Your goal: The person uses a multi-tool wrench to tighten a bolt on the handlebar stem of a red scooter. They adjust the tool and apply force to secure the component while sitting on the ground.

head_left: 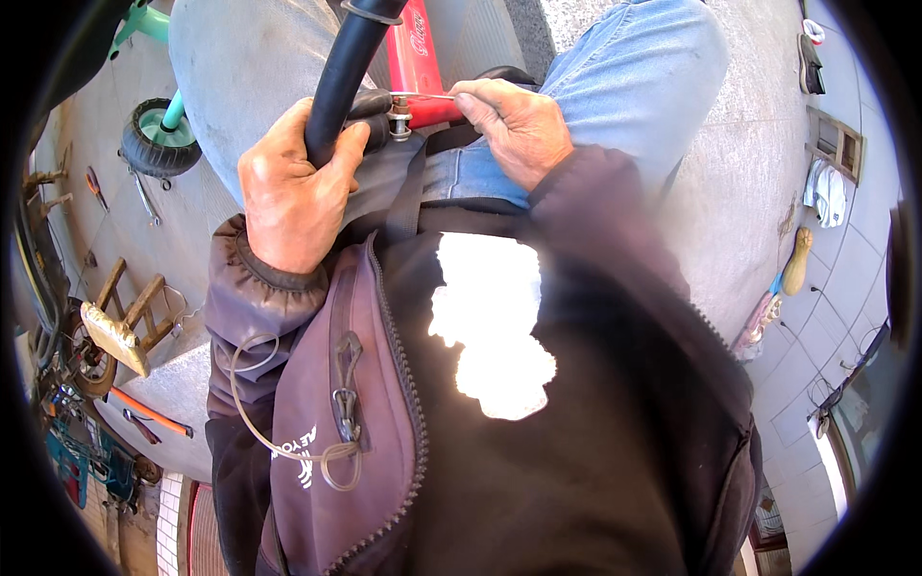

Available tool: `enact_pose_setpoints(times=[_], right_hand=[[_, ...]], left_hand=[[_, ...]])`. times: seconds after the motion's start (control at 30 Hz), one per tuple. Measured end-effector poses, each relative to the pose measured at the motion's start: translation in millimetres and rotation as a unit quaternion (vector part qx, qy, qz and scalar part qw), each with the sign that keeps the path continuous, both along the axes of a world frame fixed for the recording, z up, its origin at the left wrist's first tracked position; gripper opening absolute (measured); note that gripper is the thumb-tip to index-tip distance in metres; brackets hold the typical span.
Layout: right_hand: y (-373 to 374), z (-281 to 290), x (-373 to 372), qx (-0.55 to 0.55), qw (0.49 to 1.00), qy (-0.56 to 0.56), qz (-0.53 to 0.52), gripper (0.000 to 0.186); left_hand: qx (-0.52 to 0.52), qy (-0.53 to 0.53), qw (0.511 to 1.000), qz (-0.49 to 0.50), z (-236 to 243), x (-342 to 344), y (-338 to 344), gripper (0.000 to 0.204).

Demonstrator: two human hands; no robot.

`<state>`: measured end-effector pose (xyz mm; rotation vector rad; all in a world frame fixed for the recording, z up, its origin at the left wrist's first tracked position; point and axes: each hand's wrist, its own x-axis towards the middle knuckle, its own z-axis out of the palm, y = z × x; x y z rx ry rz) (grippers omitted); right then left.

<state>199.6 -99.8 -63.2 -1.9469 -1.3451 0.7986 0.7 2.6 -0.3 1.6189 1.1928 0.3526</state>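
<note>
Nearest is a dark purple zip-front jacket [307,394] on the person. Beyond it, the left hand [298,182] is closed around the lower end of a smooth black cylindrical tube [351,82]; some fingers are hidden. The right hand [514,130] pinches a thin silver metal rod [427,95] between thumb and index finger. The rod's other end lies at the top of an upright silver metal bolt [400,123], between the 2 hands; contact cannot be confirmed. A glossy red tube [413,48] stands just behind, between 2 legs in blue jeans [634,82]. Farther left, on the grey floor [197,278], are a black-tyred wheel with a teal hub [161,137], a silver wrench [144,197] and an orange-and-black screwdriver [96,187].
</note>
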Motion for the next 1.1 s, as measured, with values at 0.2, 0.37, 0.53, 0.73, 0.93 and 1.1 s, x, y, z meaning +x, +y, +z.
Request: enact_pose_setpoints(times=[0.2, 0.37, 0.53, 0.73, 0.93, 1.1], right_hand=[[1.9, 3.0, -3.3, -0.007, 0.99, 0.085, -0.113, 0.021], [-2.3, 27.2, -7.2, 0.0, 0.999, -0.034, -0.039, 0.022], [0.1, 43.9, -12.9, 0.003, 0.996, -0.091, -0.001, 0.021], [2.2, 49.2, -16.5, 0.063, 0.982, -0.174, 0.044, 0.022], [5.2, 67.9, -19.2, 0.051, 0.962, -0.238, 0.121, 0.023], [6.5, 82.4, -25.3, -0.004, 0.962, -0.236, 0.139, 0.024]], left_hand=[[-0.011, -0.002, 1.0, 0.007, 0.9, -0.5, -0.9, 0.032], [-0.003, -0.002, 1.0, 0.0, 4.9, 1.6, -0.9, 0.031], [0.001, -0.008, 1.0, -0.003, 2.3, 0.7, -0.5, 0.031], [0.005, -0.006, 1.0, 0.001, -0.5, -0.2, -1.3, 0.03], [-0.001, -0.013, 1.0, 0.003, -0.1, 0.2, -1.5, 0.031], [0.011, -0.022, 1.0, 0.01, -0.6, 0.7, -2.4, 0.026]])
